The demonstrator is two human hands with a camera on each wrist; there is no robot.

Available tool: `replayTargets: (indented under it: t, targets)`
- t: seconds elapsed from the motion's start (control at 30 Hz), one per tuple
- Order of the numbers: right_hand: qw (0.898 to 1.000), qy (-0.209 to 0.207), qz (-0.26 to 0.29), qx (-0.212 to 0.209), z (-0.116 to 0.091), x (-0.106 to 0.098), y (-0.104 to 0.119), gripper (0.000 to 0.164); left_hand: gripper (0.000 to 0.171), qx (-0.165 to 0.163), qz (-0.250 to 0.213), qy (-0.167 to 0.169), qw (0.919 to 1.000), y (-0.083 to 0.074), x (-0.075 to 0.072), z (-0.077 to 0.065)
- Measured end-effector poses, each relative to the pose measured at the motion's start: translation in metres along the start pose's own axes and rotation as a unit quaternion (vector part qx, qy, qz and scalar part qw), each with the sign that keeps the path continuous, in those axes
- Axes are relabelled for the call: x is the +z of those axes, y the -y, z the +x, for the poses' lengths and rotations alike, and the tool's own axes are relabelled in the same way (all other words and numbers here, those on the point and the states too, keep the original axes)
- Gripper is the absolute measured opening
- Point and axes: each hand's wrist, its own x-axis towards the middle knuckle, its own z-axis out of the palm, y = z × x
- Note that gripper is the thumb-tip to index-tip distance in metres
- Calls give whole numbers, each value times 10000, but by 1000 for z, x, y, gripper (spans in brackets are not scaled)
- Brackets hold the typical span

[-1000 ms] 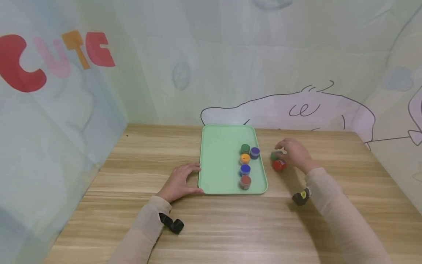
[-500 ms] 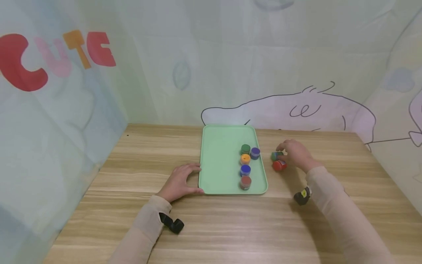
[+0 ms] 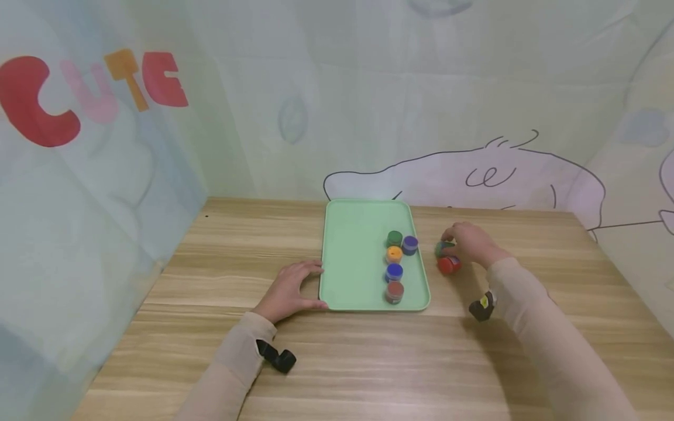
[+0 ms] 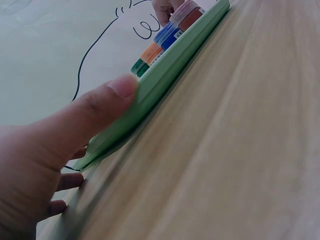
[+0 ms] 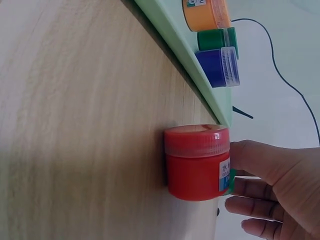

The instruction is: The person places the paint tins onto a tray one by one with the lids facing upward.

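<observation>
My left hand (image 3: 289, 292) spans the near left corner of the light green tray (image 3: 350, 234); its thumb touches the rim and its fingers rest loosely along the left side. On the tray's right part stand upright paint jars: green (image 3: 394, 238), purple (image 3: 410, 245), orange (image 3: 394, 254), blue (image 3: 394, 272) and brown-red (image 3: 394, 292). Right of the tray, my right hand (image 3: 471, 242) pinches a second green jar (image 3: 442, 249) between thumb and fingers. A red jar (image 5: 197, 172) lies on its side just in front of it, hiding most of the green one in the right wrist view.
The wooden table (image 3: 368, 362) reaches back to a printed cloth backdrop (image 3: 253, 117) with cartoon shapes and letters. A small black camera sits on each wrist, over beige sleeves (image 3: 547, 333).
The green jar in my right fingers has turned a little, so a blue patch of it now shows. The left hand stays at the tray's corner, and the head view has shifted slightly.
</observation>
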Motion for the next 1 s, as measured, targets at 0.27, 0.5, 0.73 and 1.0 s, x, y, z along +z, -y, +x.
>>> replayTargets:
  t: [0.27, 0.5, 0.73, 1.0]
  targets:
    - [9993, 327, 86, 156, 5, 2, -1, 38, 77, 23, 40, 20, 10000, 0, 0, 0]
    - [9993, 288, 117, 221, 6, 4, -2, 41, 77, 25, 36, -7, 10000, -1, 0, 0]
    - [9994, 80, 243, 252, 3, 6, -5, 35, 78, -5, 18, 45, 10000, -1, 1, 0]
    - [9975, -271, 488, 424, 0, 4, -4, 29, 77, 0, -18, -4, 10000, 0, 1, 0]
